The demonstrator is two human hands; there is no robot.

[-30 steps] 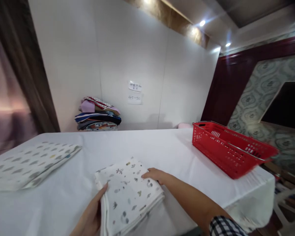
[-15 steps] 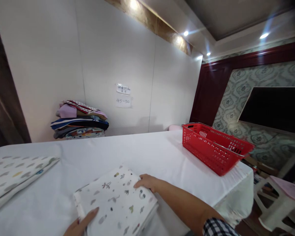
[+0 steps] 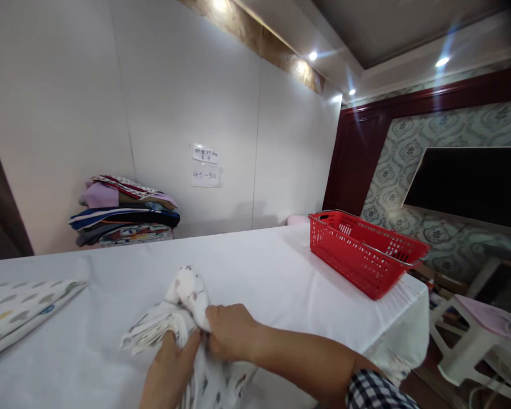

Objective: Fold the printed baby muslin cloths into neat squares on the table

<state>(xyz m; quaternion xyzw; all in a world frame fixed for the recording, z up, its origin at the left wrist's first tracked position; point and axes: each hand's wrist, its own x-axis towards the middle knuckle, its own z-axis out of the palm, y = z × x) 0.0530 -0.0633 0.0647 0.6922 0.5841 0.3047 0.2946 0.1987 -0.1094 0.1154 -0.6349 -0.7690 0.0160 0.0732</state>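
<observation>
A white cloth with small printed figures (image 3: pixel 183 309) lies bunched and partly lifted at the near edge of the white-covered table (image 3: pixel 255 267). My left hand (image 3: pixel 168 369) is closed on its lower folds from underneath. My right hand (image 3: pixel 230 332) is curled into a grip on the cloth's raised top part, right beside the left hand. A checked sleeve covers my right forearm at the bottom edge.
A second folded patterned cloth (image 3: pixel 17 304) lies at the table's left edge. A red plastic basket (image 3: pixel 361 253) sits at the far right corner. A stack of folded fabrics (image 3: pixel 123 210) rests against the wall. White stools (image 3: pixel 472 335) stand to the right of the table.
The cloth lay flat and folded with my hands resting on its edges; now both hands grip it and its top is pulled up and bunched. The view has turned right.
</observation>
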